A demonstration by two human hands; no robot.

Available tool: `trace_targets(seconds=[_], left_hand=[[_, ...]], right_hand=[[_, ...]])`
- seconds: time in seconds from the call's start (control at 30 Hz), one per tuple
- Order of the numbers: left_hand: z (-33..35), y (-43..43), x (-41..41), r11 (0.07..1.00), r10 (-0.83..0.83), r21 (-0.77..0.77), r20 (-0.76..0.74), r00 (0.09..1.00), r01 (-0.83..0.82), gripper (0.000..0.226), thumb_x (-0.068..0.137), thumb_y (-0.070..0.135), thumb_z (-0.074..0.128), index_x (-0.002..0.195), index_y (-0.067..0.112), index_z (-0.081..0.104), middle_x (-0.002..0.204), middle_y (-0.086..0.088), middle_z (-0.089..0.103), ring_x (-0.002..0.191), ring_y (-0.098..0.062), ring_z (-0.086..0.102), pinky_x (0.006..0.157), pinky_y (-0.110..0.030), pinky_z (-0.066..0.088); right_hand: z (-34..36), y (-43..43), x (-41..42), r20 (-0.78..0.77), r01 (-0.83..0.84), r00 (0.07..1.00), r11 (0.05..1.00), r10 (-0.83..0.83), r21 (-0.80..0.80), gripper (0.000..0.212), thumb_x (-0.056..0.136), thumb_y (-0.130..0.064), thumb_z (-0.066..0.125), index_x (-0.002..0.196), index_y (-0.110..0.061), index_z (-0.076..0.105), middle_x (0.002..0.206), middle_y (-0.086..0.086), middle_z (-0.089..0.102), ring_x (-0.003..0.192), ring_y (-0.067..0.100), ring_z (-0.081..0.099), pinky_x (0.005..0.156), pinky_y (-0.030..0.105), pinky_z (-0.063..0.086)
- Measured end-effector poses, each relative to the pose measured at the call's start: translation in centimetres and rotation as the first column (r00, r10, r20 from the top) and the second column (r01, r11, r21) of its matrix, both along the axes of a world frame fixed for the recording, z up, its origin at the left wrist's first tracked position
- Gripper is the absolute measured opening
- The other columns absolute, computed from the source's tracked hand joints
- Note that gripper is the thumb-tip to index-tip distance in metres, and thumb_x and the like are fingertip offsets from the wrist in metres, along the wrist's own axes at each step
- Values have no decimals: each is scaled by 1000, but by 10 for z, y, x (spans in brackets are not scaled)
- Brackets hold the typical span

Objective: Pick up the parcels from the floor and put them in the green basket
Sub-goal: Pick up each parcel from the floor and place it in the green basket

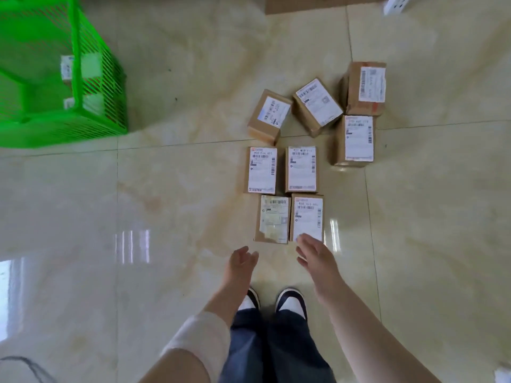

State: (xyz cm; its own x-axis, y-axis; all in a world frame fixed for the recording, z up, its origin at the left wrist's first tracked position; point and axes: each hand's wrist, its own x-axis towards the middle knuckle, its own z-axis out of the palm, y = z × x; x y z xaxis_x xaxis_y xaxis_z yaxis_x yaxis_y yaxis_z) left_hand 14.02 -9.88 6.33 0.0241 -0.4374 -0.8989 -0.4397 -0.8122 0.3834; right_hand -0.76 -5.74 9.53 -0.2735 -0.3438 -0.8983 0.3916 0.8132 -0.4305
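Several small brown cardboard parcels with white labels lie on the tiled floor in front of me. The two nearest are a parcel with a torn label (272,219) and, to its right, another parcel (307,217). My right hand (315,255) hovers open, fingertips over the near edge of that right parcel. My left hand (241,262) is open just below the torn-label parcel, apart from it. The green basket (91,106) stands at the far left, with white-labelled parcels showing through its slats.
My two feet (276,301) stand just behind my hands. A flat brown cardboard piece (304,4) lies at the top edge, with a white object (395,4) at the top right. Bare glossy floor separates the parcels from the basket.
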Motion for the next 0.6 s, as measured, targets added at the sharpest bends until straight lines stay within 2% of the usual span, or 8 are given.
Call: trace_targets(seconds=[0.07,0.17,0.23,0.3,0.37,0.43,0.5,0.6], left_hand=[[-52,-13,-9,998,48,-30,-31,998,-49,48,92,14,52,136,4,36,141,-16,45,130,-29,44,105,-34,33],[-116,-25,-18,994,82,-65,-51,995,-85,57,90,18,55,140,6,30,145,-12,38,133,-26,39,108,-34,31],[-143,-29,-19,994,47,-98,-48,998,-52,61,89,29,56,140,11,30,146,-8,37,131,-23,41,110,-37,33],[-159,-33,-20,991,15,-129,-43,999,-21,62,87,35,57,140,13,33,144,-6,41,130,-21,44,110,-39,36],[-166,-33,-20,992,10,-128,-57,998,-17,61,86,36,58,138,13,36,139,-5,46,127,-20,47,108,-41,39],[-170,-30,-19,991,-10,-133,-62,998,2,61,83,41,59,134,13,42,134,-5,54,121,-23,53,105,-44,42],[-170,-29,-19,990,-54,-134,-44,998,48,57,84,45,56,132,14,46,128,-6,59,116,-23,57,103,-44,44],[-169,-30,-20,991,-56,-124,-39,998,51,55,85,44,54,132,16,46,126,-4,61,112,-22,59,100,-42,47]], right_hand=[[-51,-15,0,-23,-33,999,999,32,-12,46,91,-37,53,126,-8,52,125,14,59,109,29,58,104,45,42],[-112,-26,7,-35,-20,999,999,19,-37,40,88,-43,54,122,-22,56,120,1,62,110,18,57,102,37,43],[-130,-29,12,-119,-54,992,995,43,-88,15,92,-36,51,96,-29,63,96,-10,67,97,15,60,89,32,47],[-137,-31,14,-238,-82,970,991,54,-110,20,94,-31,47,80,-24,60,80,-10,65,87,19,61,81,36,50],[-139,-30,15,-311,-75,949,994,46,-83,19,94,-31,46,88,-14,53,85,0,62,90,25,59,83,41,50],[-145,-27,13,-362,-85,930,995,61,-53,12,92,-35,44,94,-24,48,89,-3,59,92,19,57,81,32,47],[-146,-25,9,-427,-158,894,987,133,-23,15,91,-35,40,96,-27,51,96,-3,58,93,18,55,81,32,45],[-143,-27,10,-481,-241,846,970,232,45,30,96,-28,35,100,-7,55,98,13,58,99,28,57,85,41,44]])
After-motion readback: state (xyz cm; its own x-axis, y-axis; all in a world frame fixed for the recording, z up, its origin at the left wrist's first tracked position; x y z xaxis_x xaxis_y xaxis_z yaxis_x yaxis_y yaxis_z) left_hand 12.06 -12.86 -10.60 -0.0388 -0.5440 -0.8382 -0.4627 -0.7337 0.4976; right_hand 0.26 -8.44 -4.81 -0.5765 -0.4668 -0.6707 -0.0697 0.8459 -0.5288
